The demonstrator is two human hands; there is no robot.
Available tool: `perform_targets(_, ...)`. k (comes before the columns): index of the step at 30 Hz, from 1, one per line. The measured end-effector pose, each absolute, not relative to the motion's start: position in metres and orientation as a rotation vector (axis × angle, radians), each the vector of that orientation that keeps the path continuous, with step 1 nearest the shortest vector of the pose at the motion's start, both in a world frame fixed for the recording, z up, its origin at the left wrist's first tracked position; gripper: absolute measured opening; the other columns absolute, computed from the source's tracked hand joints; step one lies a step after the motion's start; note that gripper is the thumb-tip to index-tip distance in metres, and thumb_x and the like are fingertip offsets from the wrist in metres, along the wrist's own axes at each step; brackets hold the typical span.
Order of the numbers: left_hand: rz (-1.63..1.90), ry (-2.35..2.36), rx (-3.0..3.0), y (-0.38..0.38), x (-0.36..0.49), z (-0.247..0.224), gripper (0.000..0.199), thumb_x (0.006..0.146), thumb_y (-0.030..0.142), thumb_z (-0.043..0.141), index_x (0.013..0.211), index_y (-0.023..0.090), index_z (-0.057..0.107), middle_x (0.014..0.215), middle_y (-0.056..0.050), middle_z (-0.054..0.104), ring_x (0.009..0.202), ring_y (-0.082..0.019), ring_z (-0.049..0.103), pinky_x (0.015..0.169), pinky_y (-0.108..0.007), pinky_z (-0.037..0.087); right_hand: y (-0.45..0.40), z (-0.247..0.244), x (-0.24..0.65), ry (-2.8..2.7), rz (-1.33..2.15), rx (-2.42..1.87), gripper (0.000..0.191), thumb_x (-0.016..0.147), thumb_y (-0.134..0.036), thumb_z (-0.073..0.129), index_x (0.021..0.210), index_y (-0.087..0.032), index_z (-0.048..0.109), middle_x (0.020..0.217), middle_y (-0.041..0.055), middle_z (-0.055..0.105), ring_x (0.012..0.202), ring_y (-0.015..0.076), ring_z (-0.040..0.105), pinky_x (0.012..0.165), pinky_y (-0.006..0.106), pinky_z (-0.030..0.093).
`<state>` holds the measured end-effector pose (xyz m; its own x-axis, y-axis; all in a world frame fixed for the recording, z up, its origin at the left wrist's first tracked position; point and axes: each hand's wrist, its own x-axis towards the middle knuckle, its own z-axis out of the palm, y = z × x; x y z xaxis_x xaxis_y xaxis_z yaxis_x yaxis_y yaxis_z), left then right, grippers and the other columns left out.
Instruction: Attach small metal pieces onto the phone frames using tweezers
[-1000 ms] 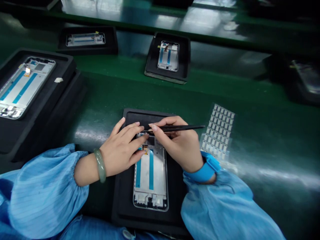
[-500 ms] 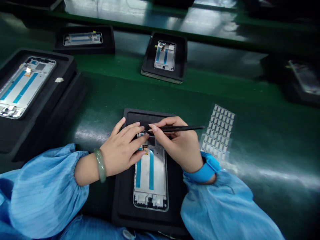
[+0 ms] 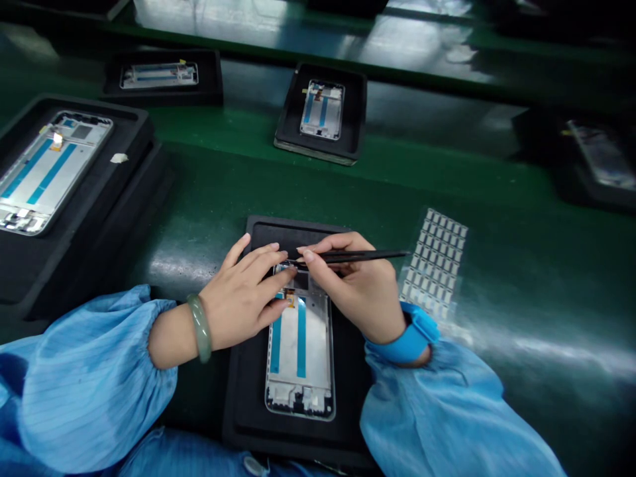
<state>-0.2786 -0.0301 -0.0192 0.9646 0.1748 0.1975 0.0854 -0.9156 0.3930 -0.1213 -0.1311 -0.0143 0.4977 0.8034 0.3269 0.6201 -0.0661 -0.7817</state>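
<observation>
Head view: left hand (image 3: 238, 297) open, fingers bracing phone frame (image 3: 299, 354) against black foam tray (image 3: 350, 411) for steadiness; right hand (image 3: 355, 291) pinching black tweezers (image 3: 360, 256), tips at frame's top end for precision.

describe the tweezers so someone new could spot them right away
On the green workbench, find the nearest black foam tray, holding a phone frame. The black tweezers are pinched in the right hand, tips pointing left over the frame's top end; they are the only slim tool in view.

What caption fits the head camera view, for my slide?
Left hand steadies a phone frame in a black foam tray while right hand holds black tweezers at its top edge.
</observation>
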Motion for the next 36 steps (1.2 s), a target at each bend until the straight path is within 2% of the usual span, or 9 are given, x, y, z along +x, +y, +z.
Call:
perform_targets(17, 0.32, 0.181, 2.73, -0.0296, -0.2797, -0.0203, 0.035, 0.093, 0.031, 0.042, 0.122, 0.015, 0.053, 0.13, -0.011, 0.05, 0.13, -0.025, 0.037, 0.112, -0.053, 0.015, -0.1313, -0.0158, -0.123, -1.322, 0.101, -1.794, 0.01, 0.08, -0.017, 0.064, 0.085, -0.021, 0.057, 0.079, -0.0022, 0.064, 0.066, 0.0094, 0.063, 0.056, 0.017, 0.051)
perform_targets(25, 0.312, 0.187, 2.732, -0.0297, -0.2801, -0.0204, 0.035, 0.093, 0.031, 0.042, 0.123, 0.015, 0.053, 0.13, -0.011, 0.05, 0.129, -0.025, 0.038, 0.112, -0.053, 0.015, -0.1308, -0.0175, -0.1204, -1.198, 0.227, -1.766, 0.009, 0.08, -0.021, 0.065, 0.082, -0.02, 0.056, 0.076, -0.0023, 0.063, 0.061, 0.0099, 0.062, 0.052, 0.019, 0.052)
perform_targets(36, 0.31, 0.149, 2.795, -0.0281, -0.2827, -0.021, 0.037, 0.093, 0.028, 0.042, 0.127, 0.015, 0.05, 0.131, -0.013, 0.05, 0.129, -0.026, 0.039, 0.111, -0.054, 0.016, -0.1286, -0.0137, -0.1271, -1.208, 0.301, -1.746, 0.005, 0.082, -0.02, 0.06, 0.082, -0.02, 0.055, 0.078, -0.0015, 0.063, 0.066, 0.0093, 0.064, 0.06, 0.019, 0.053)
